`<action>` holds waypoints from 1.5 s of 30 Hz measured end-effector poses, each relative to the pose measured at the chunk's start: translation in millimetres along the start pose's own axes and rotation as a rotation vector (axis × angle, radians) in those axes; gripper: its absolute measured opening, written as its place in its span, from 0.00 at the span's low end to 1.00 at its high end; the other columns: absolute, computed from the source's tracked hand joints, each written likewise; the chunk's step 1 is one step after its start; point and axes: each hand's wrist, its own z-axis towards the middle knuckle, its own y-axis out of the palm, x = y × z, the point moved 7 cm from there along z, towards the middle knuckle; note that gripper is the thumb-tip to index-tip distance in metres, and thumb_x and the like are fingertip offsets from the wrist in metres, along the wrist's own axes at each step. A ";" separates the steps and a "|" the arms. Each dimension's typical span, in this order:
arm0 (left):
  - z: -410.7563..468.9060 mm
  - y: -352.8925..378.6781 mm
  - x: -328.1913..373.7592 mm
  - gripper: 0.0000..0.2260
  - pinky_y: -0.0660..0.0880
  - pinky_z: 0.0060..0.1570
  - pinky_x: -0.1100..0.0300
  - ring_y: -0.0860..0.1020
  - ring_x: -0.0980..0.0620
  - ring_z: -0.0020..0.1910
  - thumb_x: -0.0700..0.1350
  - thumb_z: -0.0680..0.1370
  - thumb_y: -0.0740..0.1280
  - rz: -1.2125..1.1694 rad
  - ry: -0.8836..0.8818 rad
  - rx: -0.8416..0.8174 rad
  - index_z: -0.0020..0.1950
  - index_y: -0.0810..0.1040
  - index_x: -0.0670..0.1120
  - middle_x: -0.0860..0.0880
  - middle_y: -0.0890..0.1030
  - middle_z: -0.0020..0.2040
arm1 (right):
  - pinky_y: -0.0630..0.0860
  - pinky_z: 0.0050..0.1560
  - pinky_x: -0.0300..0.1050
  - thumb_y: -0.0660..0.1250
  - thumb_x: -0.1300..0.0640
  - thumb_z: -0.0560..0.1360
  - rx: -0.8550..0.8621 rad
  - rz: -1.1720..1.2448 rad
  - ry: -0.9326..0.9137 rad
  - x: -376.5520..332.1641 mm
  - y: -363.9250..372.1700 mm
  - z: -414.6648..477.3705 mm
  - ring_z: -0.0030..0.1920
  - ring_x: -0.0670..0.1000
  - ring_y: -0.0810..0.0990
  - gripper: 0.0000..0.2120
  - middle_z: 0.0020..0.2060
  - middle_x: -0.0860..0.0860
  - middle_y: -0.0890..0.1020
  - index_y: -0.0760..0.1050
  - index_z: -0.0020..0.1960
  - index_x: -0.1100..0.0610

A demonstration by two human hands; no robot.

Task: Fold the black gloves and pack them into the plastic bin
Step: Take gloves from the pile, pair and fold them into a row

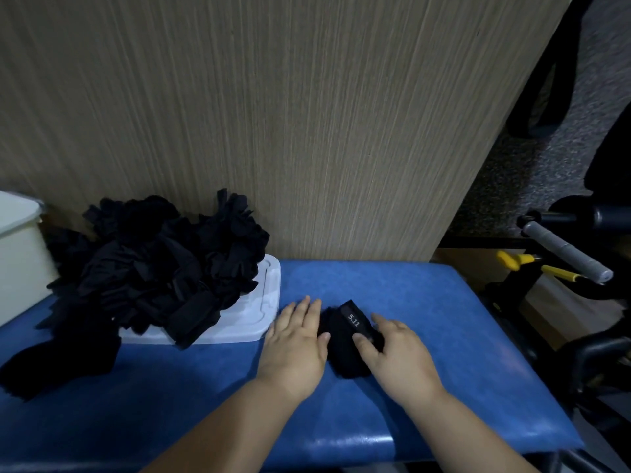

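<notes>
Left hand [295,339]: palm down and flat, fingers straight and close together, pointing away from the person. Its thumb tip touches the left edge of the folded black fabric glove [343,356].

Right hand [401,355]: palm down at the glove's right side. The thumb lies on the fabric, the forefinger bends round the far end, and the two pinch the wrist strap [356,322] between them.

The glove lies on the blue padded bench top [444,353] between both hands. It is a compact bundle whose long axis runs roughly away from the person, tilted slightly left at the far end. The strap crosses its far end diagonally.

White print on the strap reads "5.11".

To the left, a heap of loose black gloves [153,264] sits on a white plastic lid [259,315]. The pale plastic bin [17,247] is at the left edge, just beside the heap.
</notes>
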 end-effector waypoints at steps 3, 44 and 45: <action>-7.5 -12.1 4.2 0.21 0.54 0.69 0.58 0.57 0.53 0.71 0.55 0.82 0.54 0.002 -0.020 0.140 0.74 0.57 0.52 0.55 0.60 0.72 | 0.74 0.52 0.44 0.62 0.42 0.76 -0.030 0.027 0.094 4.4 -1.1 2.1 0.52 0.50 0.76 0.17 0.52 0.50 0.76 0.75 0.57 0.51; 131.1 48.7 128.6 0.20 0.72 0.58 0.61 0.73 0.54 0.58 0.39 0.78 0.65 -0.995 -0.072 0.015 0.66 0.66 0.55 0.56 0.69 0.61 | 0.74 0.45 0.46 0.70 0.58 0.74 0.370 0.694 0.184 107.8 -73.2 118.3 0.46 0.52 0.77 0.22 0.52 0.53 0.78 0.67 0.64 0.52; 136.0 50.0 129.5 0.19 0.73 0.59 0.58 0.73 0.52 0.58 0.39 0.78 0.65 -0.939 -0.059 0.018 0.66 0.67 0.55 0.55 0.69 0.63 | 0.74 0.43 0.44 0.70 0.59 0.74 0.372 0.687 0.179 110.4 -73.9 122.8 0.46 0.51 0.77 0.22 0.52 0.52 0.77 0.67 0.65 0.51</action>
